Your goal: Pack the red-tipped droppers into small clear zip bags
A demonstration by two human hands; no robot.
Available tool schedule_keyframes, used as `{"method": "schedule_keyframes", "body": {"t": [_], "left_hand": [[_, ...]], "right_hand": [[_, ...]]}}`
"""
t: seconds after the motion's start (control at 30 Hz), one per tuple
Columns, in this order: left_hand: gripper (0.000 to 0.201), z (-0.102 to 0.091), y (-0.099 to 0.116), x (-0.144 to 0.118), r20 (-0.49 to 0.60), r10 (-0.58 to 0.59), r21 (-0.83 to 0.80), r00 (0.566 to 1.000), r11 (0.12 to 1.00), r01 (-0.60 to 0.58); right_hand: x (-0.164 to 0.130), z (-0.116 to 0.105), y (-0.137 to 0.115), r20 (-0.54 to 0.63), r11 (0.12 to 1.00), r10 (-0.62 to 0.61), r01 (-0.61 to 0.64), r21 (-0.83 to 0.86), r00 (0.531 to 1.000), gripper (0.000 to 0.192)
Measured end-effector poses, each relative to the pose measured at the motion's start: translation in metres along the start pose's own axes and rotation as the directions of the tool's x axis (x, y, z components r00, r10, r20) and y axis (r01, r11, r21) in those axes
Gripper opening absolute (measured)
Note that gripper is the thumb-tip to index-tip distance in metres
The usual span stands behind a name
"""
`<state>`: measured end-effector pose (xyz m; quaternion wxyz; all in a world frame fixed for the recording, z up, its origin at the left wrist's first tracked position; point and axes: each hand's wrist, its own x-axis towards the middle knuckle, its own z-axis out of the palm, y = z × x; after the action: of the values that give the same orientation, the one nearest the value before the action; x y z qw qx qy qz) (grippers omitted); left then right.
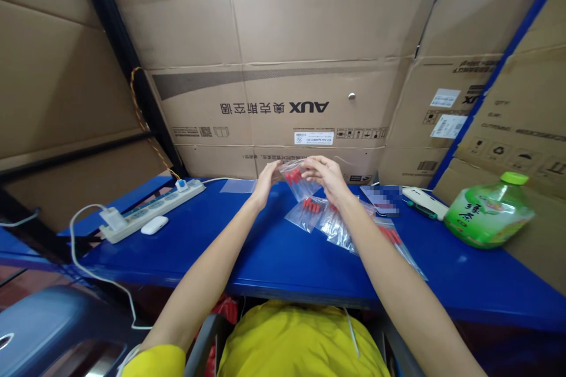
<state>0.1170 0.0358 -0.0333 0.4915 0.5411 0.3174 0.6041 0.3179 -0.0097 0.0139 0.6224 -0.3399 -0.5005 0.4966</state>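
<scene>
A clear plastic bag [305, 189] with several red pieces inside is held up above the blue table, between my two hands. My left hand [266, 181] pinches its upper left edge. Fingers of my right hand [325, 177] are bent at its upper right edge, closed on the plastic. Just below lies another clear bag [305, 221] with red-ended pieces in it. More such bags lie to the right, partly under my right forearm; one bag with long red pieces [389, 234] shows beyond the arm. An empty-looking flat clear bag [239, 186] lies left of my left hand.
On the left are a white power strip [154, 209] with plugs and cables, and a small white case [154, 224]. A phone-like flat thing [380, 199], a green-handled tool [421, 209] and a green bottle [489, 212] stand or lie at right. Cardboard panels [283, 29] wall the table [274, 259].
</scene>
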Motion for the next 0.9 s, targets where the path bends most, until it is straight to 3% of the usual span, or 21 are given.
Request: {"method": "schedule_keyframes", "body": {"t": [0.07, 0.1, 0.2, 0.33, 0.53, 0.73, 0.9], "left_hand": [[0.064, 0.010, 0.009, -0.008, 0.207, 0.032, -0.044, 0.978, 0.999, -0.024], [0.062, 0.016, 0.012, -0.011, 0.235, 0.070, -0.031, 0.969, 0.997, -0.064], [0.050, 0.030, 0.012, -0.018, 0.177, 0.160, 0.072, 0.971, 0.982, -0.175], [0.043, 0.032, 0.006, -0.017, 0.061, 0.158, 0.113, 0.985, 0.980, -0.165], [0.033, 0.028, 0.010, -0.017, -0.038, 0.151, 0.072, 0.988, 0.986, -0.148], [0.031, 0.029, 0.016, -0.019, -0.020, 0.228, 0.131, 0.973, 0.966, -0.224], [0.032, 0.031, 0.019, -0.021, -0.019, 0.256, 0.107, 0.966, 0.962, -0.253]], "right_hand": [[0.000, -0.006, -0.005, -0.031, 0.999, -0.042, 0.041, -0.031, 0.999, 0.044], [0.000, -0.009, -0.005, -0.052, 0.996, -0.074, 0.071, -0.056, 0.996, 0.044], [0.001, -0.018, -0.003, -0.120, 0.961, -0.201, 0.171, -0.216, 0.972, 0.038], [0.003, -0.028, 0.001, -0.106, 0.856, -0.359, 0.282, -0.433, 0.927, 0.032], [0.002, -0.031, 0.003, 0.011, 0.952, -0.175, 0.172, -0.255, 0.985, 0.042], [-0.003, -0.033, -0.003, 0.070, 0.852, -0.323, 0.322, -0.414, 0.944, 0.034], [-0.006, -0.036, -0.008, 0.102, 0.881, -0.282, 0.300, -0.367, 0.954, 0.034]]}}
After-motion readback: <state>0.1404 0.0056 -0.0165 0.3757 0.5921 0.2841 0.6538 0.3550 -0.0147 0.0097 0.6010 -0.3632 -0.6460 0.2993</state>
